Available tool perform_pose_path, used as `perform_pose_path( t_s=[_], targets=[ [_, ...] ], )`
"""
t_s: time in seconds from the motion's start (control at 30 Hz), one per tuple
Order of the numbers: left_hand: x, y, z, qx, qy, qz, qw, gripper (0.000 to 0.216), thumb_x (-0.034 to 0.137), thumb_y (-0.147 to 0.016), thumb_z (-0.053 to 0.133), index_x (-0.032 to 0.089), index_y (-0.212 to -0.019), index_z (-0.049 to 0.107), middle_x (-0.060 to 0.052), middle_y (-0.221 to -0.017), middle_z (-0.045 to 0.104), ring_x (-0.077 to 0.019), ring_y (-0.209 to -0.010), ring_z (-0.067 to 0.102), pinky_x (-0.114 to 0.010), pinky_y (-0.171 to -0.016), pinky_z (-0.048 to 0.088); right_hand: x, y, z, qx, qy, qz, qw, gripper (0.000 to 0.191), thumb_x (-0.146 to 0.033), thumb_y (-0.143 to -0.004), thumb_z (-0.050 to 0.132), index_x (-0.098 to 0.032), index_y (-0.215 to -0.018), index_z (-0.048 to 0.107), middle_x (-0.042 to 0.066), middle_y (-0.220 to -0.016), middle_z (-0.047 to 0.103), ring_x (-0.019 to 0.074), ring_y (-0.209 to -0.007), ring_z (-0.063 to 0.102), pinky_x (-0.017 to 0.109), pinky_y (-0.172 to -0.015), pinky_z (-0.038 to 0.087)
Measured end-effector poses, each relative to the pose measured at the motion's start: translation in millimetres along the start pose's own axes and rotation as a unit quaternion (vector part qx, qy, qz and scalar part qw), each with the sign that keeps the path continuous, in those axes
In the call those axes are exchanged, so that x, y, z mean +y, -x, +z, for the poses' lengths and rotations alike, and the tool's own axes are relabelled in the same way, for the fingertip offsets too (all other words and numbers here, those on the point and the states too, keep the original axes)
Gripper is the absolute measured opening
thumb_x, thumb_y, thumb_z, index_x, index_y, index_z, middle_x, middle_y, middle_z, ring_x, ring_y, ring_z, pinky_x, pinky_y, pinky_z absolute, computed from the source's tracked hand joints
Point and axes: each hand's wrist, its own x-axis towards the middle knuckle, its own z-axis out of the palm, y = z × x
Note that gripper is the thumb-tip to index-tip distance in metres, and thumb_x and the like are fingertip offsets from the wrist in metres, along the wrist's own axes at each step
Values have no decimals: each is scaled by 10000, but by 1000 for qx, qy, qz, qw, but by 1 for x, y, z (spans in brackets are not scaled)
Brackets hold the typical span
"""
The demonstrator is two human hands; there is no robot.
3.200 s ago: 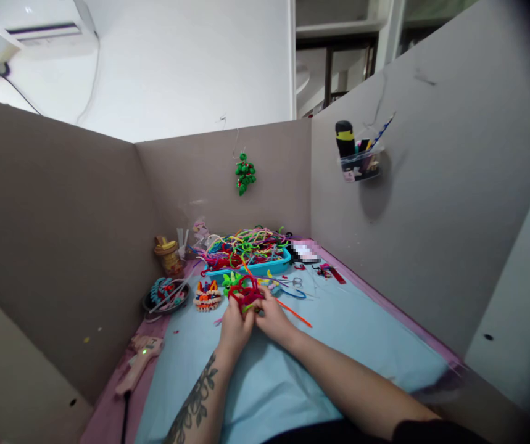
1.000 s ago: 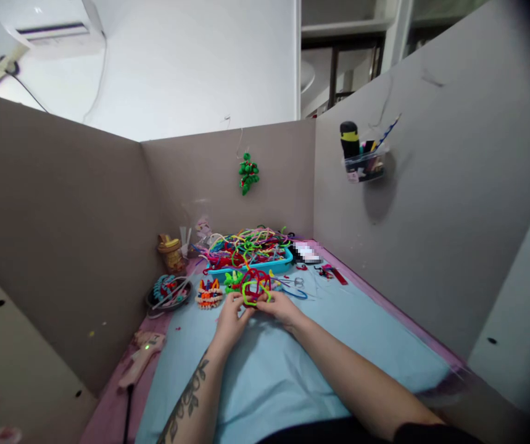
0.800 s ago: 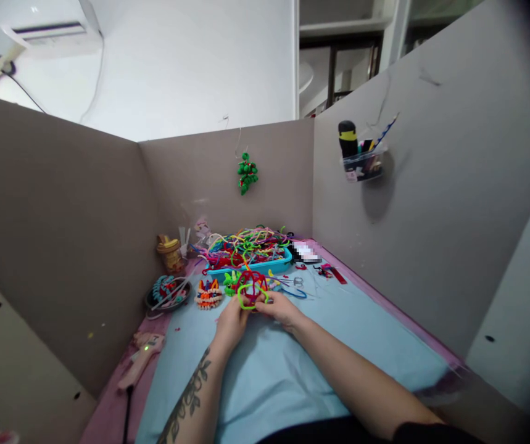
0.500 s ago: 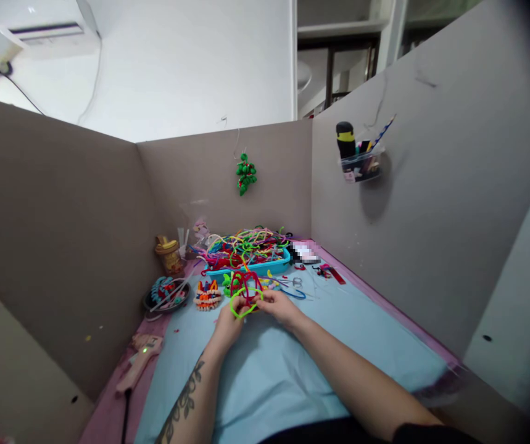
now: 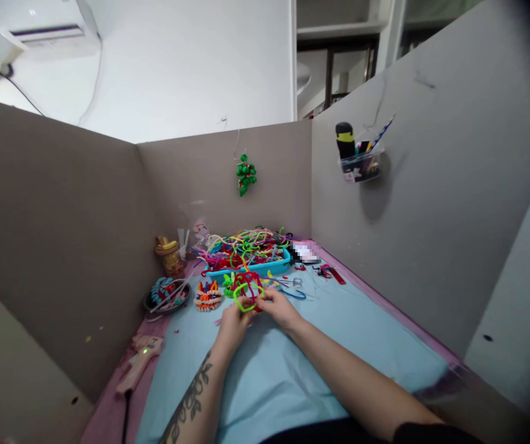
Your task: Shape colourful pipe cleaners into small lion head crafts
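Two hands meet over the mat (image 5: pixel 302 376). The left hand (image 5: pixel 232 322) and right hand (image 5: pixel 284 308) each pinch one side of the loops (image 5: pixel 247 290), one bundle of red and green pipe cleaners held just above the mat and in front of the tray (image 5: pixel 256 269); it looks like two strands, though it is too small to be sure. One tray holds a heap of pipe cleaners. To the left are one orange figure (image 5: pixel 207 296), one bowl (image 5: pixel 147 303) and one glue gun (image 5: pixel 140 361). One green ornament (image 5: pixel 245 175) hangs on the back wall.
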Motion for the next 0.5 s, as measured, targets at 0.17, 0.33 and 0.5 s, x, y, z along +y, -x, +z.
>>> perform_pose_path(
  t_s=[0.17,0.33,0.5],
  targets=[
    [-1,0,0,7,11,5,1000,165,251,-708,583,177,-850,545,-24,-775,653,-128,-566,600,-236,-529,478,-2,2,-1,2,19,9,1000,193,-340,-612,696,-152,-609,652,70,-994,602,231,-966,543,361,-943,334],
    [-5,0,1,11,1,4,1000,146,261,-708,586,172,-814,541,0,-672,624,-120,-533,582,-230,-532,461,5,2,3,21,60,3,998,123,-276,-631,667,-155,-629,647,88,-1086,549,238,-1043,508,366,-980,307],
    [0,-1,0,18,52,-16,998,202,338,-726,575,152,-805,564,-16,-675,626,-127,-541,590,-230,-526,452,4,1,5,34,75,-6,997,128,-298,-646,659,-171,-635,644,89,-1052,556,254,-1097,464,392,-998,286]
  ],
)
